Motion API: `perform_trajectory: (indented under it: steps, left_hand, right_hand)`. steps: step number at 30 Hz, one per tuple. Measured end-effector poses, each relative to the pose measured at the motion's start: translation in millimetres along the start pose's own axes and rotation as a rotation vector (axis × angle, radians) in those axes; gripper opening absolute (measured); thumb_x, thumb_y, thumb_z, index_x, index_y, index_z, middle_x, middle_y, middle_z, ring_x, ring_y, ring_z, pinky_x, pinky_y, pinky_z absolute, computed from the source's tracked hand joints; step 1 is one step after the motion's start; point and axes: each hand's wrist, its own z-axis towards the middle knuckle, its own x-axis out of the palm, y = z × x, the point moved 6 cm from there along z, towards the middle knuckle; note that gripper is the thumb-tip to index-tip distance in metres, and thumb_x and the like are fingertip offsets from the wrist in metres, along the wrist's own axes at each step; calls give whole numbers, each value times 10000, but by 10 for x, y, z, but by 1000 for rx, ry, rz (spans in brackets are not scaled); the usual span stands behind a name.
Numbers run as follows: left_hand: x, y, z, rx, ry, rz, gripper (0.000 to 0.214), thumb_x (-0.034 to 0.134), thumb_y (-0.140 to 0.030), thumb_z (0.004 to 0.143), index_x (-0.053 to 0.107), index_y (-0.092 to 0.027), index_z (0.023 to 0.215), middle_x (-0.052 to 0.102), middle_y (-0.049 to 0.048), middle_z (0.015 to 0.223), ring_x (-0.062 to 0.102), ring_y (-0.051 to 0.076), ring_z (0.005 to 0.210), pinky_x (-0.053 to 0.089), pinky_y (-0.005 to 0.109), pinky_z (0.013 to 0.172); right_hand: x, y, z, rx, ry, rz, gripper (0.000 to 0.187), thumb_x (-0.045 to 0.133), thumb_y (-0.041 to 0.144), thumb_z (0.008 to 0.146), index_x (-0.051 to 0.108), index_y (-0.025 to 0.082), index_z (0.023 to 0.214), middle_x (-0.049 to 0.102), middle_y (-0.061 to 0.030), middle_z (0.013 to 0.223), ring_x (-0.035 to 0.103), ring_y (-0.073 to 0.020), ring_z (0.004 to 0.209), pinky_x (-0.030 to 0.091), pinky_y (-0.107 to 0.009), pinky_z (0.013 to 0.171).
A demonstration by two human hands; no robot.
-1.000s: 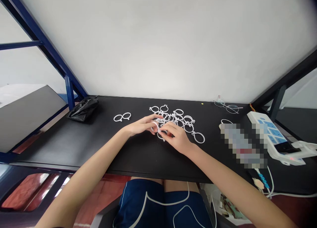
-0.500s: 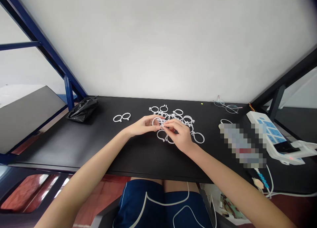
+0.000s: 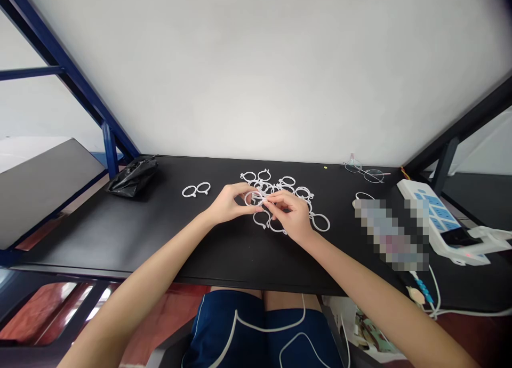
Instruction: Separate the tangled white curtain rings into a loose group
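Left hand and right hand pinch a white plastic ring
I curl my left fingers halfway round it and press my right thumb and fingertips at its edge; thin plastic wants a light, steady pinch. It sits just above the loose heap of rings on the black tabletop.

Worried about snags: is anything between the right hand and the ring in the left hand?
Nothing visible. The right hand touches the white plastic ring held by the left hand; the other rings lie beyond the hands, not between them.
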Motion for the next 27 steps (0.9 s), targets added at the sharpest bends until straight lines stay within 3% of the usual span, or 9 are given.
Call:
perform_trajectory:
  steps: [16, 21, 27]
  left_hand:
    - [-4, -91, -52, 164, -73, 299, 341, 652, -426, 817, 675, -141, 1002, 572, 6, 676, 509, 106, 612, 462, 237, 627]
    - [-7, -128, -80, 256, -93, 494, 369, 595, -445, 856, 644, -146, 1066, 594, 25, 711, 508, 104, 594, 427, 219, 556]
    - [-12, -180, -78, 287, -95, 572, 383, 557, -452, 884, 626, -141, 1097, 618, 38, 728, 530, 110, 604, 435, 222, 565]
  right_hand:
    - [58, -63, -19, 85, 86, 7, 135, 647, 331, 857, 629, 200, 835, 673, -41, 888, 581, -84, 447, 482, -240, 424]
    - [77, -105, -37, 122, 118, -69, 120, 638, 317, 869, 653, 198, 879, 610, 36, 529, 604, -124, 424, 507, -250, 488]
    - [108, -87, -53, 73, 137, -74, 180, 578, 332, 910, 676, 194, 972, 693, -12, 675, 653, -135, 485, 529, -249, 492]
